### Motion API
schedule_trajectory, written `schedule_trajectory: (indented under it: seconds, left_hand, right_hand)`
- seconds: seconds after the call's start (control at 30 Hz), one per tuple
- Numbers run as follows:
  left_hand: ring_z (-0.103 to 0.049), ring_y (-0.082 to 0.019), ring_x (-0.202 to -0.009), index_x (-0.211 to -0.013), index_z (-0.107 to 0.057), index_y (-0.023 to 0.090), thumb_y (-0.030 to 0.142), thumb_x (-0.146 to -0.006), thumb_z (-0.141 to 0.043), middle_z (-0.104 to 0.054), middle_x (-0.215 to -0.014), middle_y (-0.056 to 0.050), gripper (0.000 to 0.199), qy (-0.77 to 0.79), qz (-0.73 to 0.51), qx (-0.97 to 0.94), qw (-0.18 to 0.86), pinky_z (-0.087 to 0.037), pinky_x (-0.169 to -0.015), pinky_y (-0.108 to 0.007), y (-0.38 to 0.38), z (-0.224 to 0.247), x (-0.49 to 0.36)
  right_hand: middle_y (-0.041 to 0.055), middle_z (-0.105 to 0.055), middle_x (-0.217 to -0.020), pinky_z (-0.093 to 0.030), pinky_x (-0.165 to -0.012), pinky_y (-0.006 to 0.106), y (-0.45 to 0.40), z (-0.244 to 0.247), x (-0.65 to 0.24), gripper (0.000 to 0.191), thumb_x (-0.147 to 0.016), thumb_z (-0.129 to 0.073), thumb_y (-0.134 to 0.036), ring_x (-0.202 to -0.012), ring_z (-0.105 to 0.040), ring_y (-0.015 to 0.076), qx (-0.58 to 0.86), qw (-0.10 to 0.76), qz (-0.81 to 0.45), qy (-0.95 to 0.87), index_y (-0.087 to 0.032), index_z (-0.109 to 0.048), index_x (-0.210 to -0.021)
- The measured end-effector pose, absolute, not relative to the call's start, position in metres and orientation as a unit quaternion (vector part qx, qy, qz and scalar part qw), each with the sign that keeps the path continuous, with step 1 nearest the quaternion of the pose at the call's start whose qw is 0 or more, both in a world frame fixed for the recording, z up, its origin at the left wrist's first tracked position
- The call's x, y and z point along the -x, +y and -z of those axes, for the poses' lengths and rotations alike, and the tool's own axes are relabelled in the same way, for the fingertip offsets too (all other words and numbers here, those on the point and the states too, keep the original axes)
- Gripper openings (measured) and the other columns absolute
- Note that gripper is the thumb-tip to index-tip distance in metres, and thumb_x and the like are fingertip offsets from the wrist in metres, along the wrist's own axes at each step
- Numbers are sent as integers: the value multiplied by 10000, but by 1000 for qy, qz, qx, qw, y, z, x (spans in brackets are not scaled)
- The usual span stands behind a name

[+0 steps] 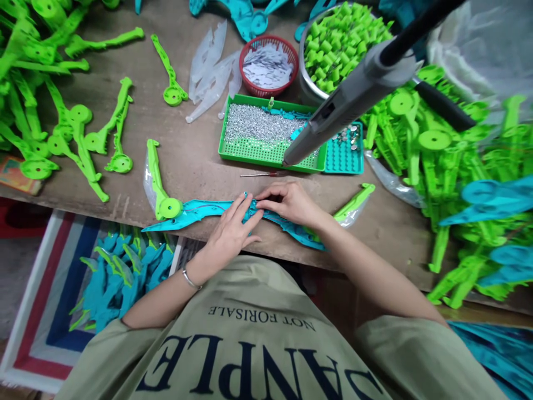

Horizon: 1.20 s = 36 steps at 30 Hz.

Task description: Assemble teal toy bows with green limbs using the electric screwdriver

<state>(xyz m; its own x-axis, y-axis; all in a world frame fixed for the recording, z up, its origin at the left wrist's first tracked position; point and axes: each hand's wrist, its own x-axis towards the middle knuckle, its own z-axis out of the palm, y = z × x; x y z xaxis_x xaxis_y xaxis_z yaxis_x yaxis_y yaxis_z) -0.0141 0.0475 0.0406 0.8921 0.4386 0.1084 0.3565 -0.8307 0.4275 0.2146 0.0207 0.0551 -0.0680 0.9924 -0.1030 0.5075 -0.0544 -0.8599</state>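
A long blue plastic toy bow part (pixel 204 209) lies across the table's front edge, with a thin wire along its left half. Bright green limbs, the left one (pixel 157 180) and the right one (pixel 353 203), stick up at its two ends, each with a clear plastic piece. My left hand (pixel 233 225) lies over the middle of the blue part, fingers stretched out. Right beside it, my right hand (pixel 287 204) has thumb and forefinger pinched at the blue part's centre; whatever is between them is too small to make out.
A grey electric screwdriver (pixel 345 103) hangs over the green screw tray (pixel 272 158). Behind stand a red basket (pixel 269 90) of white pieces and a metal bowl (pixel 307 78) of green parts. Green limbs pile up left (pixel 37 166) and right (pixel 416 139). A thin metal tool (pixel 260 175) lies nearby.
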Motion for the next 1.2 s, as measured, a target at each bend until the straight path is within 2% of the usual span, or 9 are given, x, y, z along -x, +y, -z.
schedule_trajectory:
  seconds: [0.13,0.23,0.4,0.53,0.63,0.83,1.03,1.13,1.2]
  left_hand:
    - [-344,-414,-1523,-1449,-512,136,318,-842,-803,-388,-1594,-289,698,204,-89,-957,186,-441,-1173,-592,48,-45,13]
    - [-316,-416,-1535,-1447,-509,136,313,-849,-798,-364,-1610,-287,687,205,-95,-954,196,-423,-1181,-610,47,-43,12]
    - [-305,-411,-1541,-1429,-506,153,282,-858,-790,-390,-1595,-280,650,206,-109,-949,211,-439,-1162,-624,47,-40,13]
    - [-340,-388,-1531,-1511,-400,159,324,-892,-753,-400,-1590,-275,731,211,-129,-942,226,-442,-1171,-605,49,-45,13]
    - [-409,-362,-1497,-1575,-313,153,377,-971,-642,-434,-1584,-242,723,207,-145,-943,215,-452,-1176,-571,52,-46,11]
    - [-550,-330,-1361,-1469,-530,156,306,-1047,-485,-639,-1423,-145,451,225,-132,-953,154,-521,-1082,-510,58,-39,7]
    - [-573,-322,-1305,-1425,-592,181,264,-1051,-463,-656,-1417,-103,404,228,-120,-958,123,-532,-994,-475,59,-41,5]
    - [-588,-319,-1286,-1405,-608,165,248,-1055,-453,-660,-1415,-97,392,224,-120,-963,94,-533,-943,-455,58,-46,4]
    - [-585,-309,-1297,-1400,-615,174,245,-1058,-451,-651,-1427,-97,386,227,-114,-963,90,-523,-931,-443,58,-48,3]
  right_hand:
    - [65,-803,-991,-546,-803,318,20,-60,-220,251,-931,-626,-348,-876,-719,193,609,323,-445,-572,-183,-784,-1036]
    - [78,-792,-944,-565,-732,308,17,-60,-221,289,-856,-695,-320,-801,-707,182,610,325,-475,-545,-144,-756,-1077]
    - [61,-777,-867,-558,-676,281,18,-55,-216,231,-801,-721,-247,-715,-678,148,622,333,-460,-538,-139,-751,-1003]
    - [44,-766,-828,-536,-644,261,21,-53,-213,210,-775,-714,-196,-686,-660,136,633,322,-439,-551,-144,-748,-975]
    - [30,-753,-803,-519,-624,242,23,-52,-212,220,-757,-682,-147,-663,-643,124,634,312,-429,-562,-142,-743,-969]
    - [29,-739,-788,-509,-628,232,25,-52,-207,216,-746,-661,-104,-668,-645,125,661,283,-404,-566,-135,-729,-949]
    - [49,-737,-802,-538,-665,262,30,-55,-211,215,-754,-693,-126,-705,-666,148,658,258,-417,-572,-129,-720,-967]
    - [71,-760,-893,-577,-726,293,26,-63,-222,212,-809,-677,-173,-791,-708,174,627,283,-450,-570,-141,-701,-1017]
    - [79,-775,-984,-586,-785,319,17,-72,-230,219,-863,-605,-166,-877,-732,190,633,304,-419,-575,-163,-687,-1066]
